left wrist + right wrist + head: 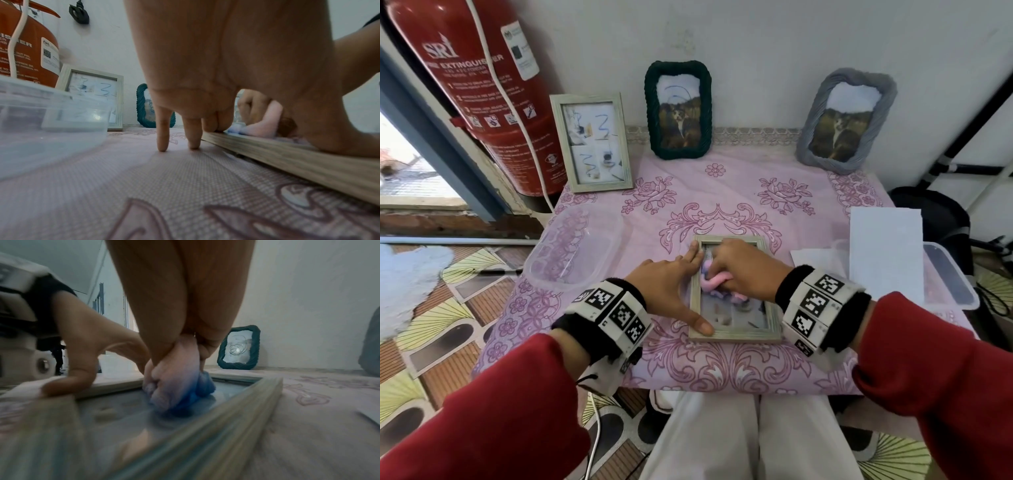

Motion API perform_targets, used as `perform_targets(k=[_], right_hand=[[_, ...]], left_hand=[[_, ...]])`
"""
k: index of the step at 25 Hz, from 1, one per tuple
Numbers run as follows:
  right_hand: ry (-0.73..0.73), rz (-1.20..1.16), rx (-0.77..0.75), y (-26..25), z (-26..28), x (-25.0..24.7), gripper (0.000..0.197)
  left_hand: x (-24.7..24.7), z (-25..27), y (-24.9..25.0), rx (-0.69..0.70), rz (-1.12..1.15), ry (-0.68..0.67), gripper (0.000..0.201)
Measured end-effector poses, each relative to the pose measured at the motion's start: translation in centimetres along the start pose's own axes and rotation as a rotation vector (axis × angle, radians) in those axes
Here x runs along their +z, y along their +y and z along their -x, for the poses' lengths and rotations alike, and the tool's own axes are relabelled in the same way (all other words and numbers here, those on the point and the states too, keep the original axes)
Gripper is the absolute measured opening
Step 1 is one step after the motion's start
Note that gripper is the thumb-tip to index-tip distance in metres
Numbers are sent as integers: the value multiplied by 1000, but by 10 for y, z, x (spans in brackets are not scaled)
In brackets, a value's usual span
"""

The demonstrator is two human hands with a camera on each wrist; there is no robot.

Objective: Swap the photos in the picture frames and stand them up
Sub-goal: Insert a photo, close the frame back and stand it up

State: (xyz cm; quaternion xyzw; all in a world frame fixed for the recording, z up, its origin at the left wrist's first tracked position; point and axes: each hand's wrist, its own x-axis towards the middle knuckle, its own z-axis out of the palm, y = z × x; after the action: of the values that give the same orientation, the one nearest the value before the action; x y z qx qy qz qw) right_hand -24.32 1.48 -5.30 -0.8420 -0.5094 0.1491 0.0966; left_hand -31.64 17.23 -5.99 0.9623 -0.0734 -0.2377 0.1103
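Left hand (671, 291) flat, fingers straight, pinning pale wooden rectangular frame (736, 334) lying at table centre. Right hand (743, 267) clutches bunched pink-blue cloth (714, 284), pressed on glass. Step judged: wiping glass. Next: stand frame upright toward 12 o'clock.

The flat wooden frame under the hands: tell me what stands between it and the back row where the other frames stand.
Nothing visible does. The flat wooden frame lies on the tablecloth, and only bare cloth runs from it to the gap between the green frame and grey frame. The left hand steadies it; the right hand presses a cloth on its glass.
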Motion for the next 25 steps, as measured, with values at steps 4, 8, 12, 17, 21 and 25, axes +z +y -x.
perform_targets(k=[4,8,12,17,21,25], right_hand=[[-54,147,-114,-14,28,10,20],[-55,338,-67,-12,59,10,16],[-52,542,28,-9,66,1,22],[28,575,185,-1,56,-2,17],[79,552,256,11,38,-4,22],[162,442,308,22,21,-7,29]], left_hand=[[0,0,-1,-2,-10,-2,130],[-3,0,0,-3,-58,4,130],[-4,1,2,-9,-66,2,129],[-2,1,1,-3,-59,13,128],[-2,0,3,-4,-69,9,129],[-3,-1,4,-6,-56,-3,128]])
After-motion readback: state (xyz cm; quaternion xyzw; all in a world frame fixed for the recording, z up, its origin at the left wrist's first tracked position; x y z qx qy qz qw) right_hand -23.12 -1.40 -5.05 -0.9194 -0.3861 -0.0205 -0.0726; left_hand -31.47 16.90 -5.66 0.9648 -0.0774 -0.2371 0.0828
